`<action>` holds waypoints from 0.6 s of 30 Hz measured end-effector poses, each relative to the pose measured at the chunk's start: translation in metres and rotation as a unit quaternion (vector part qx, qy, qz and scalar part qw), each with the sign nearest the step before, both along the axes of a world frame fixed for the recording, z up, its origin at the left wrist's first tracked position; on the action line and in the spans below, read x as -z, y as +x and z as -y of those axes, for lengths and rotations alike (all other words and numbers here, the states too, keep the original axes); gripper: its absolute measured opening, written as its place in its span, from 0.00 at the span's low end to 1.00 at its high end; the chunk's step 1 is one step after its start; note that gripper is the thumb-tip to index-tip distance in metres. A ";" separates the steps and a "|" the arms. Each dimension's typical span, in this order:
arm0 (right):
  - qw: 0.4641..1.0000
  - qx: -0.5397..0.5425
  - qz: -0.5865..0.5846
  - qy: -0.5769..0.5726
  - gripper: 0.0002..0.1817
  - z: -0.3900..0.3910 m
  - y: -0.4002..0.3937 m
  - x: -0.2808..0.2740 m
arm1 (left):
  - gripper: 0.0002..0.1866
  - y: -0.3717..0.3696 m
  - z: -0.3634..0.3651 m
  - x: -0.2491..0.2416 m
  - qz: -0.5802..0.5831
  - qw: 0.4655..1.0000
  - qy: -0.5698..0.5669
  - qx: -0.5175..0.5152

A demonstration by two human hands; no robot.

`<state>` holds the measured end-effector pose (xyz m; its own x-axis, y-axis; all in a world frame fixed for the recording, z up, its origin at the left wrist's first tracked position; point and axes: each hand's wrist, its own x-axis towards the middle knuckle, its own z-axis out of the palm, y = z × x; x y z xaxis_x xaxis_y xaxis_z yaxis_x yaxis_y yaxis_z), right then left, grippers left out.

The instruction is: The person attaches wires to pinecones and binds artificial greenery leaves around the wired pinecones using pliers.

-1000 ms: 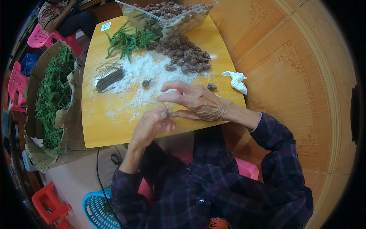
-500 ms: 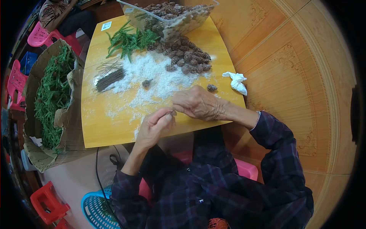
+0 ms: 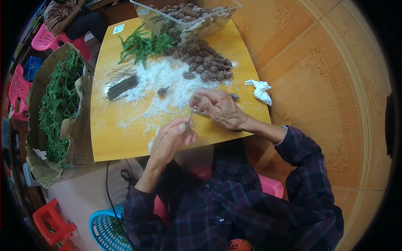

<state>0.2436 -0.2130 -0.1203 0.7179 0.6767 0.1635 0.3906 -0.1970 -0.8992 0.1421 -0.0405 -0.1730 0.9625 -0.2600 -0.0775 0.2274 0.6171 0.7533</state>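
Observation:
My left hand (image 3: 172, 140) is closed in a pinch on a thin dark wire (image 3: 190, 119) over the near edge of the yellow table (image 3: 121, 142). Facing it, my right hand (image 3: 221, 109) is curled round a slim silver metal tool (image 3: 199, 111); its tip meets the wire, and its exact kind is hidden by the fingers. A single pine cone (image 3: 162, 90) lies on the white powder (image 3: 167, 79), and another cone (image 3: 233, 96) sits just beyond my right hand. A bundle of thin dark wires (image 3: 122, 88) rests left of the powder.
Piled pine cones (image 3: 207, 65) lie before a clear bin (image 3: 184, 25) full of cones. Green sprigs (image 3: 146, 46) are beside it. A crumpled white tissue (image 3: 261, 90) is at the right edge. A cardboard box (image 3: 79, 129) of greenery stands left; a person (image 3: 63, 16) sits beyond.
My hands have moved slightly apart. The right hand has turned, so the silver tool and the wire between the hands now show.

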 end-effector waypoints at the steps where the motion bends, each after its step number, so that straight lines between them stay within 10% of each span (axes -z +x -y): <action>1: 0.999 0.008 -0.040 0.009 0.22 0.000 -0.003 -0.002 | 0.16 0.000 0.001 -0.001 0.000 1.000 -0.003 -0.008; 8: 0.985 0.027 -0.161 0.053 0.19 0.002 -0.015 0.013 | 0.16 -0.002 0.005 0.006 0.005 1.000 -0.018 -0.022; 18: 0.997 0.023 0.032 -0.072 0.10 -0.003 0.003 -0.005 | 0.15 -0.003 0.006 0.006 0.037 0.986 0.162 -0.025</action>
